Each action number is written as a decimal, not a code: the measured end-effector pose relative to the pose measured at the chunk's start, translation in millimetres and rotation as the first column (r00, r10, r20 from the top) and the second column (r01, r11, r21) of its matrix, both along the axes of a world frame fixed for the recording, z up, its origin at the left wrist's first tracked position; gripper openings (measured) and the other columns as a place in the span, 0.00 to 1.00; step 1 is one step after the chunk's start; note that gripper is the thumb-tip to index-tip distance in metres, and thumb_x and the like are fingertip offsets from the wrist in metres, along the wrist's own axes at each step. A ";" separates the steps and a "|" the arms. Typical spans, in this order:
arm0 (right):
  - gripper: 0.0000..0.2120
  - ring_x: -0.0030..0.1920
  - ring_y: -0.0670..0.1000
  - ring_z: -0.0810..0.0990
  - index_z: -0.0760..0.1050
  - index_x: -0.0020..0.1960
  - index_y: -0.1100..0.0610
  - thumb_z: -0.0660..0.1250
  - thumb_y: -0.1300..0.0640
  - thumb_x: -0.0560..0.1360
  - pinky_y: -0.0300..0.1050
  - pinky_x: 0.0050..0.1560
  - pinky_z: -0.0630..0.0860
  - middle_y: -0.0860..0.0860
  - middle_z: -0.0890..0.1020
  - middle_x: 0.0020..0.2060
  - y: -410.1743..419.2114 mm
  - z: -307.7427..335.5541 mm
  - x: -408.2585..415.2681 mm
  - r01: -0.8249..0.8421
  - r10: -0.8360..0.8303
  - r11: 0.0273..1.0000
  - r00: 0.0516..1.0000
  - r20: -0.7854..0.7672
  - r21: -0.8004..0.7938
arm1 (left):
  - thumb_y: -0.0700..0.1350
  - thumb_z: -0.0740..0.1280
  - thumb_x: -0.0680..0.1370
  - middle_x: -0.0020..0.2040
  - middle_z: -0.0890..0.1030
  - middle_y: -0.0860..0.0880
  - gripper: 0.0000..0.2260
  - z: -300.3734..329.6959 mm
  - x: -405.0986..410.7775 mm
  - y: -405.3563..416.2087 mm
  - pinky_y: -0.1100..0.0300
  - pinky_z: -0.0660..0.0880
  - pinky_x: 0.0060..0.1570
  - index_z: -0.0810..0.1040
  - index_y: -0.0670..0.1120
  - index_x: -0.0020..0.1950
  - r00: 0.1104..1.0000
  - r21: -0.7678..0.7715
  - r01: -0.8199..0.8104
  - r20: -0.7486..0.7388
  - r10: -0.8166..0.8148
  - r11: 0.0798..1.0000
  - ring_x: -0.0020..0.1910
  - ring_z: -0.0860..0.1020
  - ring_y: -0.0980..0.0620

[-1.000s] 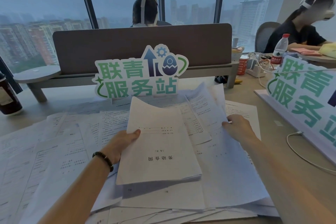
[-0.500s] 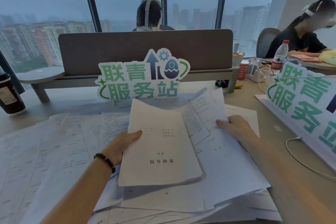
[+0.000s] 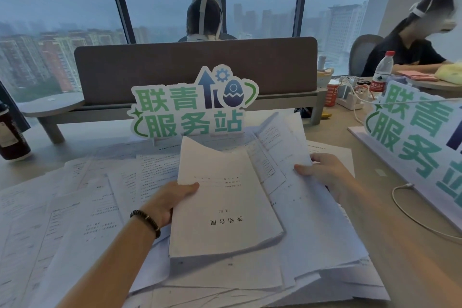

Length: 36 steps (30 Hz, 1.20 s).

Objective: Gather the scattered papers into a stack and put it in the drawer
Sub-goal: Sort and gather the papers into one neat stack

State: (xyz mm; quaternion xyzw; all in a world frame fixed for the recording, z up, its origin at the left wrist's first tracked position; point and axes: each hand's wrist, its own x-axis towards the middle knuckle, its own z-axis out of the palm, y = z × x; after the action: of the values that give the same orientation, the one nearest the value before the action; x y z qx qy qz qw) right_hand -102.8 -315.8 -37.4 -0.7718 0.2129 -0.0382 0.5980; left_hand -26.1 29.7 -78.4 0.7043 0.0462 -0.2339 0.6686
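Left hand (image 3: 172,201) gripping a thick white paper bundle (image 3: 222,207), right hand (image 3: 322,172) is now pinching and lifting further loose white printed sheets (image 3: 282,142), stack growing

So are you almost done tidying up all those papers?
Not nearly. The left hand holds a small stack, and the right hand grips another sheet. Lots of loose papers are spread over the desk, and no drawer is in view.
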 end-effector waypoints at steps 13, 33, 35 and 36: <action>0.16 0.40 0.52 0.77 0.72 0.45 0.56 0.70 0.45 0.76 0.41 0.31 0.68 0.51 0.75 0.38 -1.1 -8.9 -11.4 -0.243 -0.080 0.578 0.933 -0.350 -0.779 | 0.40 0.66 0.81 0.56 0.84 0.38 0.10 -4.3 -0.1 -0.8 0.37 0.75 0.61 0.80 0.39 0.61 0.998 0.081 0.001 0.055 -0.006 0.997 0.56 0.82 0.36; 0.25 0.48 0.60 0.86 0.79 0.59 0.56 0.77 0.45 0.67 0.59 0.57 0.81 0.57 0.86 0.50 5.9 69.6 -2.3 -0.142 0.142 0.990 0.988 -0.057 0.005 | 0.41 0.67 0.81 0.53 0.85 0.39 0.09 9.1 -9.6 -7.2 0.41 0.78 0.59 0.80 0.38 0.58 0.997 0.177 -0.016 0.078 0.002 0.984 0.53 0.83 0.37; 0.22 0.46 0.57 0.86 0.79 0.62 0.56 0.74 0.46 0.72 0.53 0.52 0.83 0.57 0.86 0.50 12.9 88.0 1.5 -0.179 0.179 0.984 0.983 0.035 -0.006 | 0.41 0.66 0.81 0.54 0.85 0.39 0.09 11.4 -10.2 -8.8 0.41 0.78 0.59 0.80 0.39 0.59 0.996 0.182 -0.017 0.086 0.001 0.983 0.53 0.83 0.37; 0.21 0.42 0.54 0.86 0.78 0.63 0.56 0.72 0.47 0.75 0.48 0.45 0.83 0.55 0.86 0.48 17.1 96.2 3.5 -0.200 0.199 0.980 0.977 0.081 -0.003 | 0.41 0.65 0.82 0.54 0.84 0.39 0.09 11.7 -10.6 -9.5 0.42 0.78 0.58 0.80 0.40 0.59 0.996 0.176 -0.018 0.091 0.001 0.984 0.53 0.83 0.37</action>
State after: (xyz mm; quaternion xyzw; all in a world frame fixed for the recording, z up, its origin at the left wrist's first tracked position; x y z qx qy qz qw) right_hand -99.3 -298.7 58.8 -0.7857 0.1102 -0.0086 0.6087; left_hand -36.7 20.3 -66.6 0.7706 0.0398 -0.1935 0.6059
